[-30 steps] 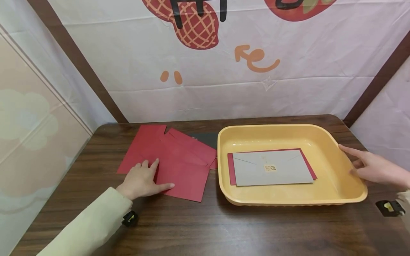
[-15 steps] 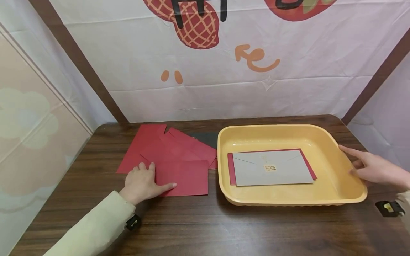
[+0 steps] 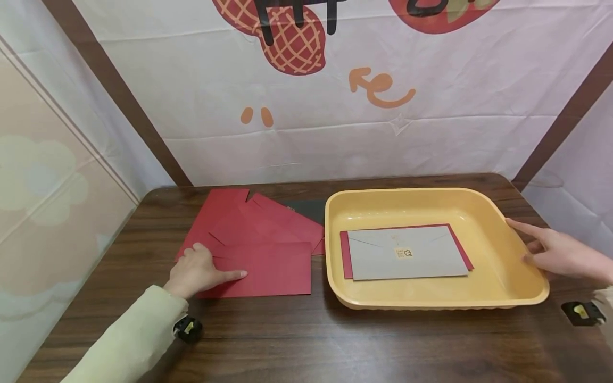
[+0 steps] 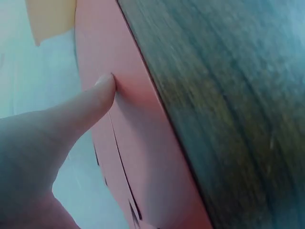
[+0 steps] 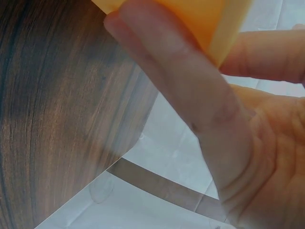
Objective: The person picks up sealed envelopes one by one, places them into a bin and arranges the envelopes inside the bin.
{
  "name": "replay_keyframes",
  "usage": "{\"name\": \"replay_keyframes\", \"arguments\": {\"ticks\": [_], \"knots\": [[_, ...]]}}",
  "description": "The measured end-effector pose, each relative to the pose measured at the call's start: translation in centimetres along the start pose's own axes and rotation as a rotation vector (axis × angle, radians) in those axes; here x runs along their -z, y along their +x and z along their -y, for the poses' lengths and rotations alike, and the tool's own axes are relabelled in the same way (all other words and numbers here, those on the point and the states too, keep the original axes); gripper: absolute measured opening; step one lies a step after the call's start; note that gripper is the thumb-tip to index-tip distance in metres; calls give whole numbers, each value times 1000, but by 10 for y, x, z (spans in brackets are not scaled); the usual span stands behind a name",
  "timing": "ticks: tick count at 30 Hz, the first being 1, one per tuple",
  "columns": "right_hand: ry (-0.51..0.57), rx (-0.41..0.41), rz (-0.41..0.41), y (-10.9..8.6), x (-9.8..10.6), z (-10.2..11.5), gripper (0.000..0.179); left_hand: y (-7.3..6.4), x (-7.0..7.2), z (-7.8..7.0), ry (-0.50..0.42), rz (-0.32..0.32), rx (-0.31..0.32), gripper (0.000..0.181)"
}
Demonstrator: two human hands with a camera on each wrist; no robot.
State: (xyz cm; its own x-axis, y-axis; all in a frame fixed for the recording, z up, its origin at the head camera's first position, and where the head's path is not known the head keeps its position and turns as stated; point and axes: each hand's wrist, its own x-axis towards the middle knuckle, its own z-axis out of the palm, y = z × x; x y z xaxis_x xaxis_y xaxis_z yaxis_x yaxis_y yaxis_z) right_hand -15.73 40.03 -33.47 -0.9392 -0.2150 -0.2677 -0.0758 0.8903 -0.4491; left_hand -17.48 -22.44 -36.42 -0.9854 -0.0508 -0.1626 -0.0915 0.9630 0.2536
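In the head view my left hand (image 3: 195, 272) lies over the left end of a red envelope (image 3: 278, 268), the thumb stretched out along its top. The left wrist view shows the thumb tip resting on the envelope's surface (image 4: 131, 102). More red envelopes (image 3: 217, 213) lie fanned out beneath and behind it. My right hand (image 3: 560, 251) grips the right rim of a yellow plastic tray (image 3: 402, 198), the wall between thumb and fingers. Inside the tray a pale grey envelope (image 3: 421, 260) with a gold emblem lies on a red envelope (image 3: 347, 255).
A black envelope (image 3: 306, 209) shows partly behind the red ones, left of the tray. Everything lies on a dark wood table (image 3: 306, 340). A printed cloth (image 3: 306, 143) hangs behind the table's back edge.
The front red envelope has turned from slanted to nearly level with the table's front edge. My left hand has slid left along it. The right hand and tray have stayed put.
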Motion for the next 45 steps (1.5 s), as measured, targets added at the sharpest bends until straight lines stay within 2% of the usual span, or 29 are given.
{"name": "replay_keyframes", "arguments": {"ticks": [4,10,12,14,19,23,33,45], "knots": [[2,-2,9,0,1,0,75,2,0,2,-35,52,22,85],[-3,0,9,-1,2,1,75,6,3,5,-54,105,48,108],[0,-3,14,-1,2,2,74,7,5,6,-59,122,49,108],[3,-5,16,-1,3,2,74,7,8,8,-81,127,42,99],[5,-5,12,-1,3,2,76,6,12,13,-156,84,19,53],[23,1,8,-1,3,3,76,5,14,16,-215,74,34,37],[28,26,-1,-1,4,2,75,7,13,19,-276,88,82,32],[33,47,-9,0,3,0,75,8,18,21,-317,109,76,35]]}}
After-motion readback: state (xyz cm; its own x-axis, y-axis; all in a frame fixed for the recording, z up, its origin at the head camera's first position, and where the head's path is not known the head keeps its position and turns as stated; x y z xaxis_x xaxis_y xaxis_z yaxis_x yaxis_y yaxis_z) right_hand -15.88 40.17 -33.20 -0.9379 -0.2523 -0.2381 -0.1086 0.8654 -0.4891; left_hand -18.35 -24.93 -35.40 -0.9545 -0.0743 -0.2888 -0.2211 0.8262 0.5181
